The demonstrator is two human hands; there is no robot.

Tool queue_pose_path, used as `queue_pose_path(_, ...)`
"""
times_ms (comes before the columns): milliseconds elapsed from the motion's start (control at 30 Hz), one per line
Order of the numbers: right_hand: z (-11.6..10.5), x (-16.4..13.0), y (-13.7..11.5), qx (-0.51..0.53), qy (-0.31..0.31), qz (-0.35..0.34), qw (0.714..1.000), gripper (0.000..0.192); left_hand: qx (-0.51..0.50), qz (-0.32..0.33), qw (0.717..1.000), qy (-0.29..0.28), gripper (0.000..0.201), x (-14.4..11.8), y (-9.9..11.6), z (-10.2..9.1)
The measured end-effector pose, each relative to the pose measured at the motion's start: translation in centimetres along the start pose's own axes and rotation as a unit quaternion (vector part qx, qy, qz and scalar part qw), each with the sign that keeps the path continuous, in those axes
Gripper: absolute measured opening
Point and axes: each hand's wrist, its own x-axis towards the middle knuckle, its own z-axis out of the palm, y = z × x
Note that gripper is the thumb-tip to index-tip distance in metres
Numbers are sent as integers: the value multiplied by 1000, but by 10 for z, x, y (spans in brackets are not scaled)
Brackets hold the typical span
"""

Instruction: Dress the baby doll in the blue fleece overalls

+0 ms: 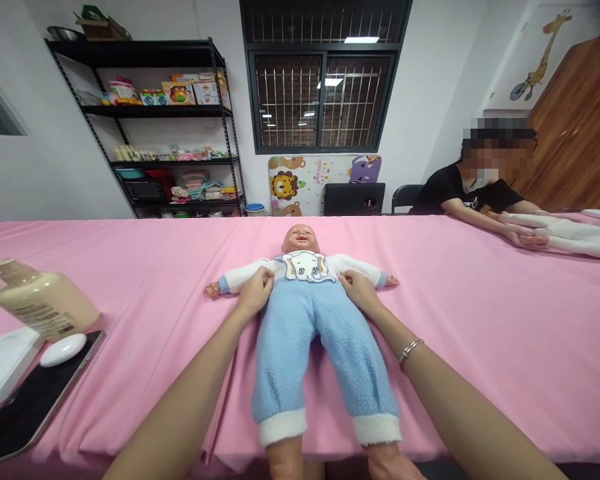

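Observation:
A baby doll (301, 237) lies on its back, head away from me, arms spread to both sides. It wears a white top (307, 267) with an elephant face on the chest and fluffy light-blue trousers (313, 307) with white cuffs. My left hand (257, 291) is closed at the left side of the chest, fingertips pinching the top's cloth. On the other side my right hand (359, 289), with a silver bracelet on its wrist, pinches the top the same way. The doll's lower legs reach past the table's near edge.
A pink cloth (155, 280) covers the table. At the left are a pump bottle (50, 303), a phone (40, 400), a white oval case (63, 350) and a white box-like device (7, 367). Another person (480, 180) sits at the far right, hands on a white-clothed doll (575, 233).

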Motion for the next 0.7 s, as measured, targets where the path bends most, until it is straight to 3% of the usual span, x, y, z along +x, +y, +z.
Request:
queue_pose_path(67, -7, -5, -16, 41, 47, -22, 998, 17, -6, 0, 1000, 2, 12, 0, -1, 1)
queue_pose_path(167, -29, -29, -63, 113, 88, -110, 984, 12, -12, -3, 1000, 2, 11, 1, -3, 2)
queue_pose_path(267, -56, -79, -118, 124, -7, -264, 956, 12, -20, -2, 1000, 6, 11, 1, -5, 4)
queue_pose_path(333, -66, -115, -142, 64, -120, -412, 901, 12, -22, 1, 1000, 8, 12, 2, -6, 5)
queue_pose_path(400, -66, -145, -152, -20, -182, -501, 846, 13, -20, 4, 1000, 10, 12, 2, -6, 5)
queue_pose_path(467, -57, -164, -151, -88, -177, -542, 817, 16, -22, 3, 1000, 11, 12, 2, -6, 5)
queue_pose_path(700, -28, -182, -142, -131, -113, -580, 796, 22, -26, -1, 1000, 8, 12, 2, -5, 5)
